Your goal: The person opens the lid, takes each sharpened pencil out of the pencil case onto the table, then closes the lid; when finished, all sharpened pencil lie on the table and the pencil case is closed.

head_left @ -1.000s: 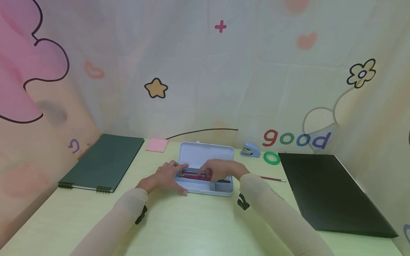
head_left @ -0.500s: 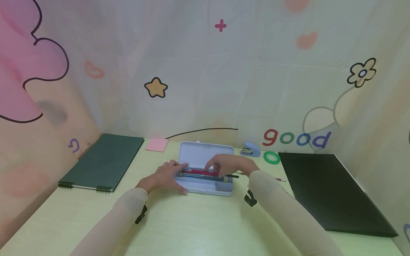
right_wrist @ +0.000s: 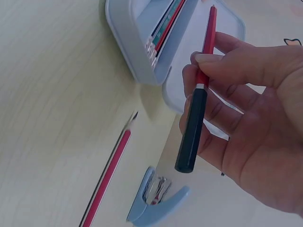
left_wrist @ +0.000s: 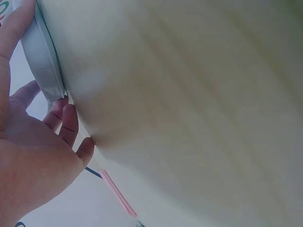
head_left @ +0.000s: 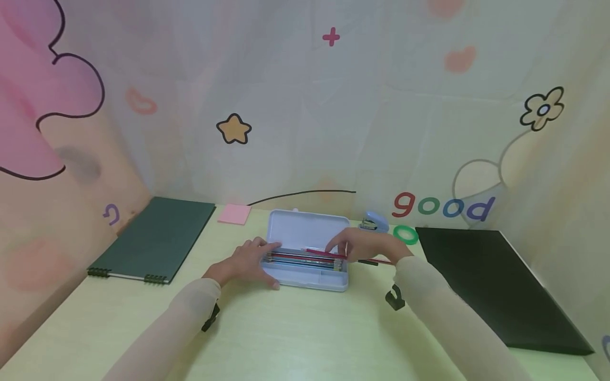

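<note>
On the bench: open case, pencils inside.
Left hand: flat, fingers straight, steadying case.
Right hand: fingers pinching red pen.

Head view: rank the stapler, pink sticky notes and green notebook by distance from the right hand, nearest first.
1. Stapler, just behind the right hand.
2. Pink sticky notes, far side of the table, beyond the pencil case.
3. Green notebook, far left.

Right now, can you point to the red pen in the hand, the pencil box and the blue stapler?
red pen with black cap (right_wrist: 204,71), right wrist view, on its red barrel.
pencil box (head_left: 305,228), head view, on its open lid.
blue stapler (right_wrist: 154,205), right wrist view, on its base.
</note>
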Available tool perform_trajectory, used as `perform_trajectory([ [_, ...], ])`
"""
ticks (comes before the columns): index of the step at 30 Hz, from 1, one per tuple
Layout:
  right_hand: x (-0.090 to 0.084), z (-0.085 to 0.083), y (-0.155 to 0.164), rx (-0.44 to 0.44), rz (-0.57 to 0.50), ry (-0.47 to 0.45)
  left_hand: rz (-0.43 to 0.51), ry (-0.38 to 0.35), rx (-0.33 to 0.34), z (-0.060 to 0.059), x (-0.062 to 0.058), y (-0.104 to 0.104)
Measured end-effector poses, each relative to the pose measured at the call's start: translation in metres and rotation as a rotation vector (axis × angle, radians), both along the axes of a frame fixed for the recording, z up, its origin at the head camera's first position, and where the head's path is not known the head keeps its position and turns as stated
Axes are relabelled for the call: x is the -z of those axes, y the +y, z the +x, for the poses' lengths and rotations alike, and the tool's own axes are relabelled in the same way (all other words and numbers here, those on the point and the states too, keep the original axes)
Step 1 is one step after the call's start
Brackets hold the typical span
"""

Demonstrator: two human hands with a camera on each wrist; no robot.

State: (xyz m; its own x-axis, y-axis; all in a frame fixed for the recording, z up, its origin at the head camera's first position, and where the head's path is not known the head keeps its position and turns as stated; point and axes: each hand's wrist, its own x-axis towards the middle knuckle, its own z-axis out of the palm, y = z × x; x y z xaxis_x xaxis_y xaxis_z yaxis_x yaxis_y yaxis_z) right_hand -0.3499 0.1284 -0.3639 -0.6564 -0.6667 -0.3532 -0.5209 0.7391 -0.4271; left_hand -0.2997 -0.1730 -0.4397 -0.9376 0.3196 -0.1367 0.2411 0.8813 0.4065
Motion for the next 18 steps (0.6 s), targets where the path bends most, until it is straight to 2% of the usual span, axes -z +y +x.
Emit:
perform_trajectory([
  [7,-0.003,-0.001,0.02,-0.003,-0.006,0.039,-0.008,0.003,0.002,0.0,0.0,-0.001],
  [18,-0.004,0.0,0.06,0.033,-0.03,0.015,0.0,-0.008,0.001,0.003,-0.003,0.0],
])
